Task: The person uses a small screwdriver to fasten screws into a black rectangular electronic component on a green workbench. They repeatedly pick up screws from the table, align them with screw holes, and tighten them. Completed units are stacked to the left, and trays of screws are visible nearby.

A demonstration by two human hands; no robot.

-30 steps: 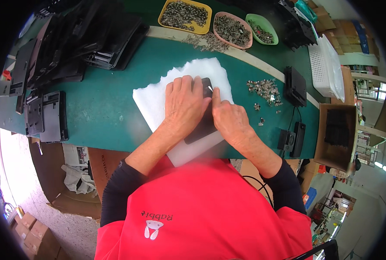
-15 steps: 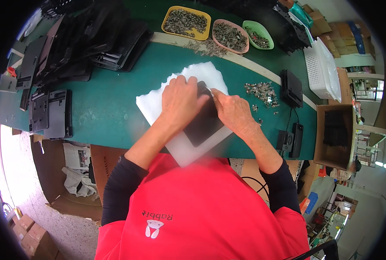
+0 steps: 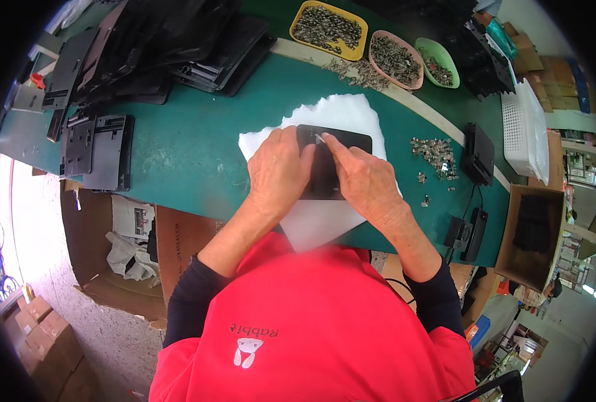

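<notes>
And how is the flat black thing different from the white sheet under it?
The black panel is dark, while the white sheet is bright. The panel is smaller; the sheet sticks out past it above and below. The panel's edges look straight, but the sheet's far edge is wavy. The panel lies on top, the sheet underneath. Both look flat.

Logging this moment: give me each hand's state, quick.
Left hand: partly closed, holding the panel at its left edge.
Right hand: index finger extended over the panel, others curled; any grip cannot be told.
</notes>
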